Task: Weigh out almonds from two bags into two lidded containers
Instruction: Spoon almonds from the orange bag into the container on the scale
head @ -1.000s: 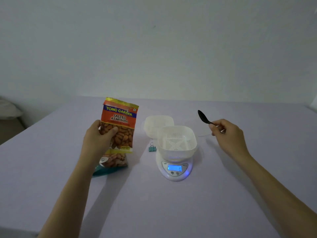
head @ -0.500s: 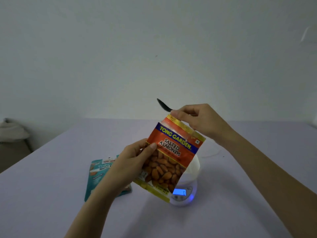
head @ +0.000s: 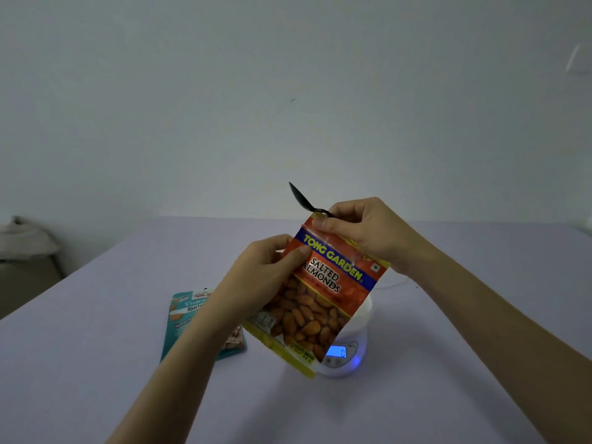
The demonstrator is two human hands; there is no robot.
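Almond bag (head: 315, 293), clamped by L hand (head: 267, 270) & R hand (head: 368, 233) fingers, hides container.

**Both hands now on the orange almond bag**

A second ago the left hand (head: 266, 274) held the orange bag (head: 317, 299) upright over the left part of the table, above the teal bag (head: 189, 318), while the right hand (head: 368, 235) held the black spoon (head: 302, 200) well apart on the right. Since then the orange bag has been carried rightward and tilted, and it now hides most of the white basket (head: 365, 312) on the scale (head: 346, 357). The right hand has come across and pinches the bag's top edge, the spoon pointing up and left. The teal bag now lies uncovered. In the last half second, the left thumb has shifted higher, onto the blue band.
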